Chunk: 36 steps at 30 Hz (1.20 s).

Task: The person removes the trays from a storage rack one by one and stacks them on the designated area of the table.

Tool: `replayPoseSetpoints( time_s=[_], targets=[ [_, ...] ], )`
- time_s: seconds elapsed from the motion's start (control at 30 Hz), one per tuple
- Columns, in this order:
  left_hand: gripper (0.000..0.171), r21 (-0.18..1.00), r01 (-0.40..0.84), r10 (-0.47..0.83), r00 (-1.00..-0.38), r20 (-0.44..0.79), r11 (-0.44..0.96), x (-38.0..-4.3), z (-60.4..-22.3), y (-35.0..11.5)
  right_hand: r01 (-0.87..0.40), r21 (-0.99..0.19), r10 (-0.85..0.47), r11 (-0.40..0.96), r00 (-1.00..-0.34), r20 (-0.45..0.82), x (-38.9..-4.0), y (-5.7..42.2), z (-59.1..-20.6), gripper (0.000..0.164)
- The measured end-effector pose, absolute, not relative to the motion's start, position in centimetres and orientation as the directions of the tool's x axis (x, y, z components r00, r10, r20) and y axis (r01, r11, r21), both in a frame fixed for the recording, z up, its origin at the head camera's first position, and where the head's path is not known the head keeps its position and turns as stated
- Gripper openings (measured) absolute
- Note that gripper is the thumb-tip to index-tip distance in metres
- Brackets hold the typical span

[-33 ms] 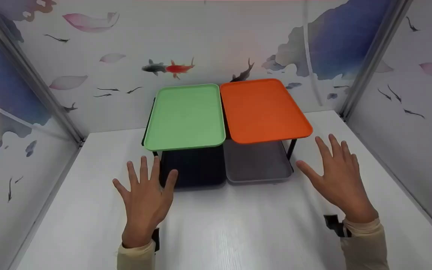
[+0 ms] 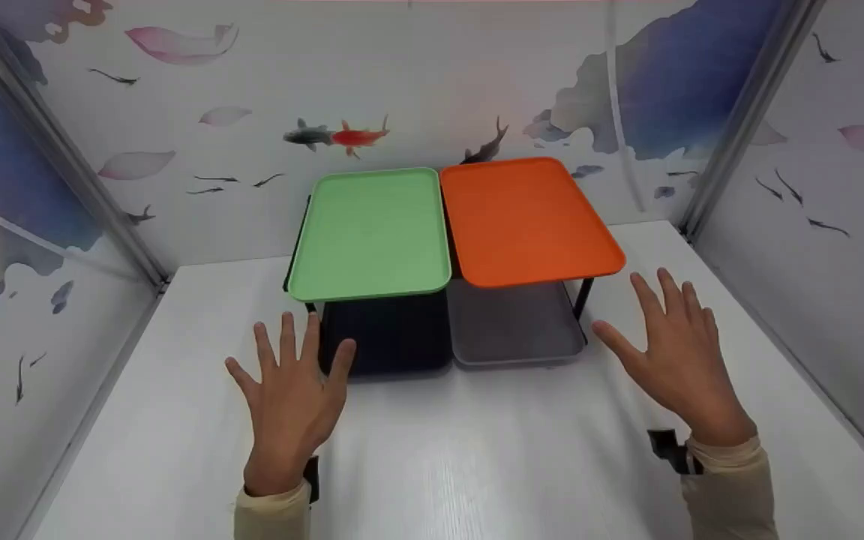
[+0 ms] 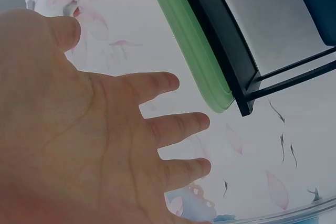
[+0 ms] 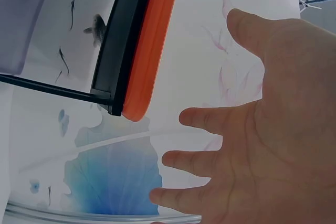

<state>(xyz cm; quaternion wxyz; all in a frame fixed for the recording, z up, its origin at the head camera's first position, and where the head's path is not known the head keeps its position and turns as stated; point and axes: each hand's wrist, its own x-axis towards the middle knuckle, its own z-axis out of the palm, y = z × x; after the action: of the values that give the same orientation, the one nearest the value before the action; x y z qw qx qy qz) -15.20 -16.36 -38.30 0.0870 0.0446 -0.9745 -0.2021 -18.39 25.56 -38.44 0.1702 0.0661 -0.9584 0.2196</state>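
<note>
My left hand (image 2: pixel 291 401) is spread with straight fingers in front of the rack's left side, holding nothing. On the other side my right hand (image 2: pixel 678 360) is likewise spread and bare, near the front right corner of the orange tray (image 2: pixel 529 221). Beside that tray, on the upper level of a black rack (image 2: pixel 583 298), lies a light green tray (image 2: pixel 373 232). Below them are a black tray (image 2: pixel 387 334) and a grey tray (image 2: pixel 516 322). Both wrist views show the palms (image 3: pixel 100 129) apart from the rack.
The rack stands on a white table (image 2: pixel 439 450) towards the back wall (image 2: pixel 402 75), which is printed with fish and petals. Similar printed walls flank the table left and right, with metal posts (image 2: pixel 751 112) at the corners. Black wrist mounts (image 2: pixel 670 450) show at the sleeves.
</note>
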Motion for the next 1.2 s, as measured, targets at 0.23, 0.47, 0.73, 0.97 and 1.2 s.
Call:
replayPoseSetpoints(
  time_s=[0.23, 0.47, 0.73, 0.97, 1.2],
  targets=[
    [0.079, 0.41, -0.059, -0.125, -0.983, 0.136, 0.91, -15.2, -38.2, -16.5, -0.208, -0.435, -0.048, 0.876, -0.936, 0.349, -18.4, 25.5, -38.4, 0.088],
    [0.077, 0.49, -0.059, -0.152, -0.977, 0.152, 0.87, -15.3, -38.0, -17.0, -0.22, -0.532, -0.018, 0.818, -0.933, 0.359, -18.5, 25.2, -38.1, 0.083],
    [0.07, 0.624, -0.006, -0.239, -0.926, 0.29, 0.782, -16.0, -38.1, -17.8, -0.239, -0.624, 0.048, 0.744, -0.913, 0.406, -19.1, 24.7, -38.3, 0.076],
    [0.063, 0.731, 0.028, -0.349, -0.866, 0.358, 0.681, -17.1, -38.5, -18.4, -0.199, -0.729, 0.149, 0.655, -0.912, 0.383, -20.1, 24.8, -38.5, 0.07],
    [0.053, 0.814, 0.104, -0.406, -0.826, 0.391, 0.572, -19.2, -38.9, -19.4, -0.148, -0.77, 0.192, 0.621, -0.923, 0.333, -20.9, 25.2, -38.1, 0.073]
  ],
)
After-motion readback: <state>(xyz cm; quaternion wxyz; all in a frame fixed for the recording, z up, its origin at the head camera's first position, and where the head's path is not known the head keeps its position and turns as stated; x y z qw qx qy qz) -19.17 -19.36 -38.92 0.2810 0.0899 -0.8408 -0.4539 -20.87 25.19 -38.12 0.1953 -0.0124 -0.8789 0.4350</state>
